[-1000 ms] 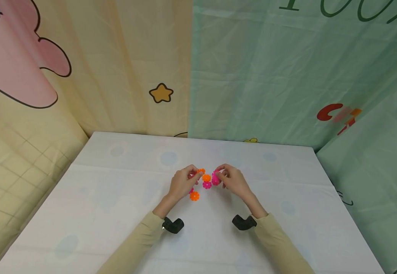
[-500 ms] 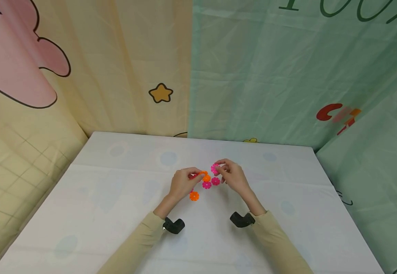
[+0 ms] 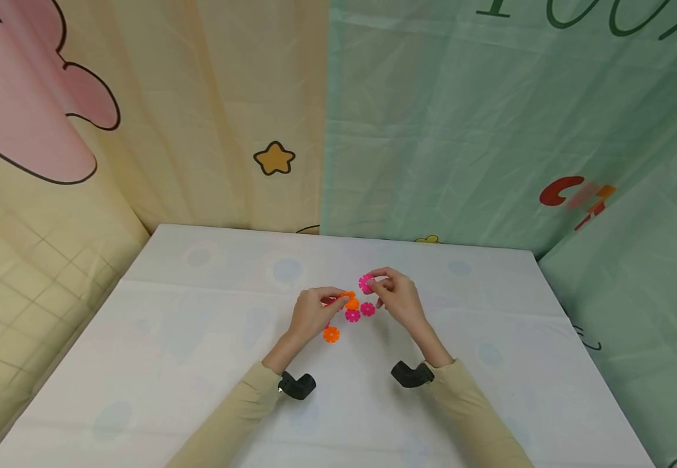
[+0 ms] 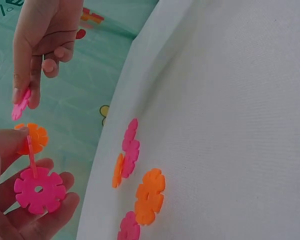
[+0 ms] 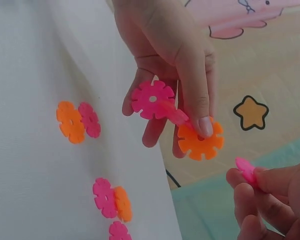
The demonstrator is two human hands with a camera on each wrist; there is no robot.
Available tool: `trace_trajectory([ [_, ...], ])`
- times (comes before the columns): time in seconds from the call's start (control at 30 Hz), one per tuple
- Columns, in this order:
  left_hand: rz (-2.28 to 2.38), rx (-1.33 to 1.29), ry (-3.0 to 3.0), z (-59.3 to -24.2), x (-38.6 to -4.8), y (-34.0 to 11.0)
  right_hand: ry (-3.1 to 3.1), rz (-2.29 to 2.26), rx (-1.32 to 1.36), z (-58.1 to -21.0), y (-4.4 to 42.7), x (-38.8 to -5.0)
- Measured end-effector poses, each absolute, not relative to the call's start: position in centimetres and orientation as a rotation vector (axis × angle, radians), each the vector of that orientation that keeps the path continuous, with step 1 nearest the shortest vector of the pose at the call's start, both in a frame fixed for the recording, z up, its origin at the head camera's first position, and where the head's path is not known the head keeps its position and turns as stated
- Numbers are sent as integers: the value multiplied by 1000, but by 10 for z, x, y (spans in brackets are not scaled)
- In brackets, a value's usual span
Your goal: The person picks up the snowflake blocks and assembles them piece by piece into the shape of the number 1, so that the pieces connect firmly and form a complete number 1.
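While the left hand point(image 3: 314, 312) pinches a linked cluster of notched pink-and-orange plastic discs point(image 5: 177, 116) by its orange end, I guess to leave the rest free, I've got the right hand point(image 3: 399, 300) lightly pinching a notched pink plastic disc point(image 3: 364, 284) just off its right. Loose pink and orange discs point(image 4: 150, 197) sit below both on the worktop point(image 3: 198, 364).

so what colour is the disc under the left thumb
The disc is orange, seen best in the right wrist view.
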State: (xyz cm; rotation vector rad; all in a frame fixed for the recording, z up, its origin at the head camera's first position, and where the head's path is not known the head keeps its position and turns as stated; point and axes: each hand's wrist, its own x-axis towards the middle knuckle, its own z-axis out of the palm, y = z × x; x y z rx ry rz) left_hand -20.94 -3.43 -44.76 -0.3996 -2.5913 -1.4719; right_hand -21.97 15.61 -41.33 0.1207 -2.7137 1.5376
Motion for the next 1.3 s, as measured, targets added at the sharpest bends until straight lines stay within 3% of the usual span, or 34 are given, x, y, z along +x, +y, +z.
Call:
trace_trajectory([
  [1.3, -1275, -401, -2542, -450, -203, -29, -2466, 1656, 224, -418, 127, -213],
])
